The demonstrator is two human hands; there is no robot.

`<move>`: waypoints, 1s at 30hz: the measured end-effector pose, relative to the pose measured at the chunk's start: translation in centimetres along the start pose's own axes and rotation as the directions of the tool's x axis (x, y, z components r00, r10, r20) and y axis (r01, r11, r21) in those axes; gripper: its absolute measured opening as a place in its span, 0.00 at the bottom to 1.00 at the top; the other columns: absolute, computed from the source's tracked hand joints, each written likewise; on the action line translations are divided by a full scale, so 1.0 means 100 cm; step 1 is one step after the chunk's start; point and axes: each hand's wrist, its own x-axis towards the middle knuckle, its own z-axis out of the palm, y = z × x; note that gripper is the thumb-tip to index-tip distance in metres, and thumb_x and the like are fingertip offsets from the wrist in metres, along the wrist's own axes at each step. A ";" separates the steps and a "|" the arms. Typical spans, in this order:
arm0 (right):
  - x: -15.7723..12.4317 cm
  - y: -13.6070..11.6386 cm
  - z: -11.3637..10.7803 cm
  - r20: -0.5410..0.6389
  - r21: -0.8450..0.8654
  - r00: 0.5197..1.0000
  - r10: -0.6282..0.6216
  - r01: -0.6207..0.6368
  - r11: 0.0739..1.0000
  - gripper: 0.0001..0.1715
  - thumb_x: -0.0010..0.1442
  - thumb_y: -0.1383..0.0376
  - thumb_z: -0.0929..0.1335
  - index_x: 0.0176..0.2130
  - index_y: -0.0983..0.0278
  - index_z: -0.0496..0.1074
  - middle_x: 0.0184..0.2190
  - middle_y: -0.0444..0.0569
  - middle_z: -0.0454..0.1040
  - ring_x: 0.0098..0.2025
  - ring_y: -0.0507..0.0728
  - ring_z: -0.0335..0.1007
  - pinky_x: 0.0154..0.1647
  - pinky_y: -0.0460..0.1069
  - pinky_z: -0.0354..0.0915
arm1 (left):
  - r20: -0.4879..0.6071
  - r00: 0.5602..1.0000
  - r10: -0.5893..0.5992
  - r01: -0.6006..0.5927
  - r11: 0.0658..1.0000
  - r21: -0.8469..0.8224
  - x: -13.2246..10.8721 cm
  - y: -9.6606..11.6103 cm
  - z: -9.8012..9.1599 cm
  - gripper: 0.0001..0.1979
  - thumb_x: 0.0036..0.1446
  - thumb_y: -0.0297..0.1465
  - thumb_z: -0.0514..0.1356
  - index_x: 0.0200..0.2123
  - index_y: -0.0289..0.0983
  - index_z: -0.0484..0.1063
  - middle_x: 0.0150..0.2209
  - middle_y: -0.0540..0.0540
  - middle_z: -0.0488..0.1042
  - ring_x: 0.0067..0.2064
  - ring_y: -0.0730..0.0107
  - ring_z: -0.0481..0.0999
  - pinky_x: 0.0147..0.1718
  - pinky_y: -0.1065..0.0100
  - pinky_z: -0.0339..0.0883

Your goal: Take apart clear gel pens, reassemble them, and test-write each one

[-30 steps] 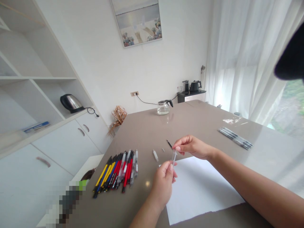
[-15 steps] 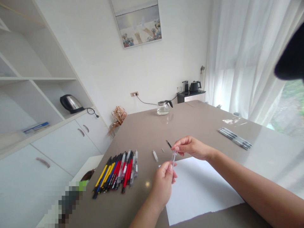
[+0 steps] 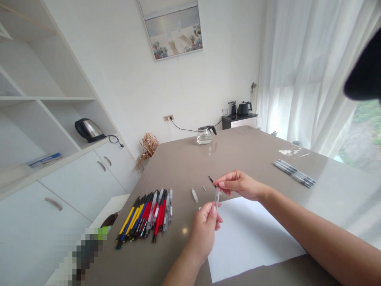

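Observation:
A clear pen barrel (image 3: 217, 197) stands nearly upright between my hands, above the left edge of a white sheet of paper (image 3: 253, 242). My left hand (image 3: 206, 222) is closed round its lower part. The fingertips of my right hand (image 3: 238, 184) pinch its top end. Just behind my right fingertips a thin black refill (image 3: 211, 179) lies on the table, partly hidden. Left of the barrel lie a small metallic spring-like piece (image 3: 204, 188) and a short translucent pen part (image 3: 194, 195).
Many red, yellow, blue, black and clear pens (image 3: 145, 216) lie at the table's left. A row of clear pens (image 3: 294, 173) lies at the right, near white scraps (image 3: 289, 152). A glass pot (image 3: 204, 136) stands at the far edge of the brown table (image 3: 178, 167).

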 end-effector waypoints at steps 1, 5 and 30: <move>0.000 0.000 0.000 -0.003 0.009 1.000 -0.003 0.003 1.000 0.19 0.46 0.61 0.68 0.39 0.67 0.71 0.26 0.47 0.71 0.22 0.46 0.58 0.25 0.45 0.56 | -0.001 1.000 0.005 -0.005 1.000 -0.012 0.000 0.000 0.000 0.19 0.54 0.42 0.46 0.41 0.35 0.65 0.25 0.49 0.65 0.25 0.75 0.63 0.28 0.71 0.58; 0.001 0.000 -0.003 -0.059 0.027 0.998 -0.017 0.019 0.999 0.22 0.47 0.60 0.67 0.43 0.67 0.68 0.25 0.47 0.70 0.21 0.46 0.57 0.24 0.45 0.56 | 0.002 1.000 0.020 -0.020 0.995 -0.098 -0.002 0.002 0.000 0.19 0.53 0.41 0.47 0.42 0.35 0.64 0.29 0.46 0.68 0.29 0.73 0.66 0.30 0.70 0.60; 0.015 0.041 -0.054 -0.568 -0.343 0.820 -0.065 -0.164 0.925 0.19 0.46 0.53 0.64 0.30 0.66 0.71 0.20 0.46 0.67 0.18 0.47 0.55 0.18 0.43 0.54 | -0.017 0.992 -0.128 0.093 0.792 -0.603 0.002 0.008 -0.014 0.15 0.50 0.39 0.55 0.38 0.36 0.63 0.33 0.44 0.73 0.35 0.70 0.73 0.31 0.72 0.62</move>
